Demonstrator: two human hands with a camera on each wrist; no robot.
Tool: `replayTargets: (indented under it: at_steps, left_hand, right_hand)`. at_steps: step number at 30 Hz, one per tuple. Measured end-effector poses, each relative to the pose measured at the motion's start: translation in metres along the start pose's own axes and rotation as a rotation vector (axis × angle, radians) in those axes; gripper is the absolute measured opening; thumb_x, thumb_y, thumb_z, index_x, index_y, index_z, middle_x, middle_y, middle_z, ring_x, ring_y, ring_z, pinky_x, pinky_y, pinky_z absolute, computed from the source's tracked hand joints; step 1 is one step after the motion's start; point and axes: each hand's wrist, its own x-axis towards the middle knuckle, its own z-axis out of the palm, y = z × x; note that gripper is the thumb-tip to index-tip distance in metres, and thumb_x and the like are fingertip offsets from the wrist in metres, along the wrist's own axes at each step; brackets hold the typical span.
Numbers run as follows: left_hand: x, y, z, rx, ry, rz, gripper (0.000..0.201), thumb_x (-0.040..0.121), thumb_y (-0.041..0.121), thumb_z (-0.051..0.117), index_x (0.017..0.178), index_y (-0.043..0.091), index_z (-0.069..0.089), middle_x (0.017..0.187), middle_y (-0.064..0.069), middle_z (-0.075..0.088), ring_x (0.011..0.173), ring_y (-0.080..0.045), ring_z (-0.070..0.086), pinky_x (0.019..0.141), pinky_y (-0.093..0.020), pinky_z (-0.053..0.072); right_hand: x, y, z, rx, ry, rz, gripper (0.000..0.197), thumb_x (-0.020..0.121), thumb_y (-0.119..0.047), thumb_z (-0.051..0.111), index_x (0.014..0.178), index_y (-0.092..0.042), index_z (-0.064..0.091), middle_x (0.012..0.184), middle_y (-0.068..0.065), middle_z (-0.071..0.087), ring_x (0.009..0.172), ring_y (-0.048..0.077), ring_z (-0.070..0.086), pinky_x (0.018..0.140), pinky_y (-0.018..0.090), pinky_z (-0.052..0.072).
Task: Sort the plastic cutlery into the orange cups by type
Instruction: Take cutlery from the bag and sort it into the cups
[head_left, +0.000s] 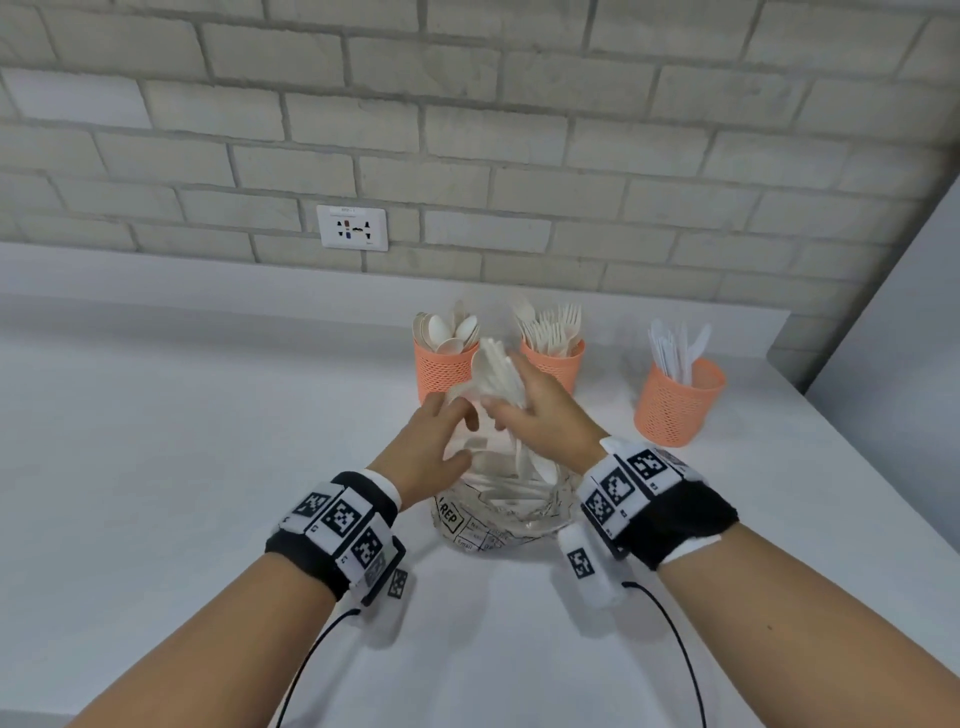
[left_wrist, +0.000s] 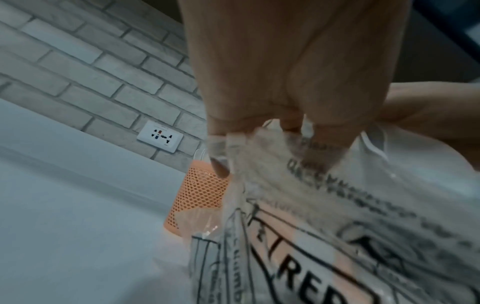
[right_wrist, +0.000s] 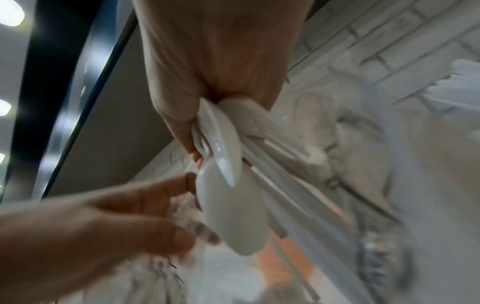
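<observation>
Three orange mesh cups stand at the back of the counter in the head view: the spoon cup (head_left: 444, 371), the fork cup (head_left: 558, 364) and the knife cup (head_left: 675, 410). In front of them lies a clear printed plastic bag (head_left: 493, 522) with white cutlery inside. My right hand (head_left: 540, 415) grips a bundle of white spoons (head_left: 496, 371) lifted above the bag, in front of the spoon and fork cups. The right wrist view shows the spoon bowls (right_wrist: 231, 216) fanned out below the fist. My left hand (head_left: 447, 431) pinches the bag's upper edge (left_wrist: 272, 156).
A white counter (head_left: 182, 441) runs to a grey brick wall with a power socket (head_left: 353, 227). A pale panel (head_left: 893, 322) closes the right side just past the knife cup. Cables trail from both wrist bands toward the front edge.
</observation>
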Motion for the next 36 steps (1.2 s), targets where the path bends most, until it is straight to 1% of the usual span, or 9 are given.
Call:
replayTargets:
  at_steps: [3, 9, 14, 17, 21, 25, 27, 31, 36]
  left_hand:
    - [-0.003, 0.004, 0.001, -0.069, 0.073, 0.074, 0.036, 0.079, 0.041, 0.063, 0.106, 0.019, 0.05, 0.145, -0.005, 0.025, 0.125, -0.026, 0.04, 0.099, -0.036, 0.038]
    - [-0.007, 0.009, 0.007, -0.05, -0.038, 0.091, 0.118, 0.05, 0.07, 0.071, 0.145, 0.031, 0.013, 0.145, 0.007, 0.033, 0.128, -0.014, 0.034, 0.109, -0.041, 0.031]
    - [0.001, 0.012, 0.017, 0.496, -0.428, 0.044, 0.085, 0.064, 0.063, 0.07, 0.134, 0.029, 0.036, 0.13, 0.007, 0.045, 0.119, -0.019, 0.034, 0.1, -0.036, 0.028]
    - [0.007, 0.008, 0.022, 0.592, -0.461, -0.062, 0.071, 0.074, 0.063, 0.06, 0.132, 0.027, 0.04, 0.134, 0.001, 0.042, 0.123, -0.023, 0.035, 0.101, -0.041, 0.029]
    - [0.012, 0.017, -0.007, 0.179, -0.541, -0.138, 0.061, 0.064, 0.063, 0.07, 0.118, 0.039, 0.053, 0.134, 0.001, 0.035, 0.131, -0.02, 0.029, 0.11, -0.041, 0.027]
    - [0.022, 0.042, -0.046, -0.287, -0.055, -0.071, 0.051, 0.056, 0.073, 0.067, 0.077, 0.026, 0.069, 0.115, 0.006, 0.043, 0.112, -0.006, 0.043, 0.09, -0.021, 0.034]
    - [0.028, 0.059, -0.052, -0.357, 0.1, -0.02, 0.056, 0.06, 0.077, 0.055, 0.074, 0.024, 0.067, 0.098, 0.008, 0.047, 0.095, -0.002, 0.047, 0.077, -0.015, 0.033]
    - [0.039, 0.091, -0.039, -0.635, -0.111, -0.094, 0.06, 0.076, 0.065, 0.049, 0.115, 0.02, 0.057, 0.11, 0.002, 0.063, 0.102, -0.013, 0.061, 0.094, -0.031, 0.048]
    - [0.046, 0.102, -0.021, -1.214, -0.305, -0.186, 0.039, 0.071, 0.034, 0.064, 0.106, 0.017, 0.057, 0.097, -0.014, 0.068, 0.084, -0.024, 0.068, 0.083, -0.038, 0.054]
  right_hand:
    - [0.002, -0.008, -0.014, 0.19, 0.167, -0.016, 0.016, 0.092, -0.015, 0.054, 0.106, -0.008, 0.051, 0.07, -0.002, 0.059, 0.065, 0.01, 0.06, 0.069, 0.026, 0.051]
    - [0.003, -0.007, -0.049, 0.566, 0.421, 0.076, 0.011, 0.091, -0.01, 0.055, 0.088, 0.0, 0.055, 0.062, 0.004, 0.06, 0.057, 0.013, 0.06, 0.06, 0.028, 0.053]
    - [0.0, 0.003, -0.065, 0.809, 0.493, 0.182, 0.02, 0.091, -0.011, 0.056, 0.071, -0.008, 0.058, 0.062, 0.006, 0.059, 0.057, 0.017, 0.058, 0.066, 0.035, 0.049]
    - [0.001, 0.013, -0.069, 0.994, 0.477, 0.205, 0.021, 0.089, -0.01, 0.057, 0.069, -0.009, 0.06, 0.062, 0.005, 0.058, 0.063, 0.019, 0.055, 0.069, 0.036, 0.047]
    - [-0.002, 0.022, -0.076, 0.984, 0.462, 0.285, 0.025, 0.089, -0.011, 0.058, 0.065, -0.01, 0.061, 0.06, 0.005, 0.059, 0.065, 0.02, 0.055, 0.069, 0.034, 0.047]
    - [-0.004, 0.018, -0.083, 0.918, 0.422, 0.334, 0.026, 0.09, -0.013, 0.056, 0.065, -0.009, 0.059, 0.059, 0.005, 0.059, 0.062, 0.018, 0.056, 0.069, 0.032, 0.048]
    - [0.0, 0.013, -0.083, 0.93, 0.377, 0.339, 0.024, 0.091, -0.012, 0.055, 0.067, -0.008, 0.057, 0.059, 0.004, 0.058, 0.057, 0.015, 0.057, 0.062, 0.028, 0.048]
    - [0.009, -0.007, -0.072, 0.876, 0.219, 0.31, 0.024, 0.091, -0.01, 0.054, 0.068, -0.007, 0.056, 0.054, 0.002, 0.059, 0.052, 0.011, 0.058, 0.053, 0.022, 0.051]
    - [0.014, -0.019, -0.056, 0.812, 0.097, 0.256, 0.024, 0.092, -0.009, 0.054, 0.069, -0.006, 0.058, 0.056, 0.001, 0.063, 0.052, 0.008, 0.062, 0.053, 0.019, 0.053]
